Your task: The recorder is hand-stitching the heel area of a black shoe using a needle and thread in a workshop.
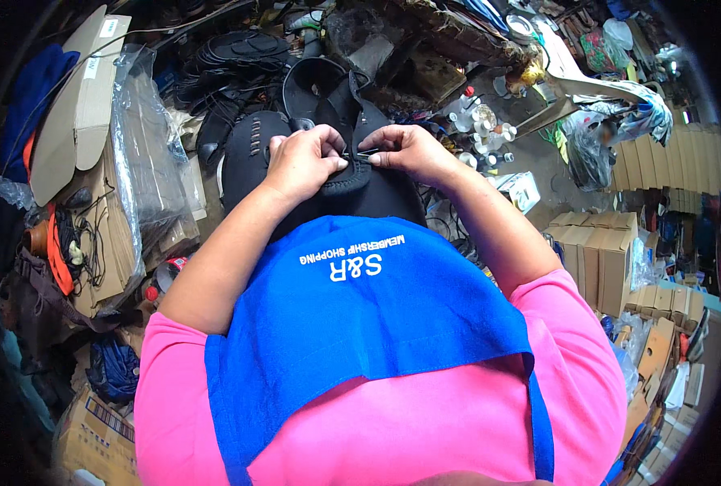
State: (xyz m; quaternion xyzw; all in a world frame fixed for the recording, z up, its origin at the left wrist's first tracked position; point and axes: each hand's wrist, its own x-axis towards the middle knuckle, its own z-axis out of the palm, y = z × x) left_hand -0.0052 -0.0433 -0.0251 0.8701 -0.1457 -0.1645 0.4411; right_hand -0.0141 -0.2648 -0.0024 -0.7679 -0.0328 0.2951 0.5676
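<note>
A black shoe (348, 180) with stitching along its edge rests in front of me, over my lap. Its black upper (316, 85) stands up behind my fingers. My left hand (302, 160) is closed in a pinch at the left side of the shoe's seam. Opposite it, my right hand (417, 154) pinches at the right side, thumb against fingers. Thin needles (365, 152) show as fine light lines between the two hands, close to the seam. My fingertips hide part of them. Another black shoe piece (257, 144) with a row of stitches lies beside my left hand.
Black shoe parts (239, 57) are heaped at the far left. White bottles (480, 121) stand in a cluster at the far right. Cardboard sheets (81, 105) and clear plastic (142, 146) lean at the left. Cardboard boxes (595, 251) are stacked at the right.
</note>
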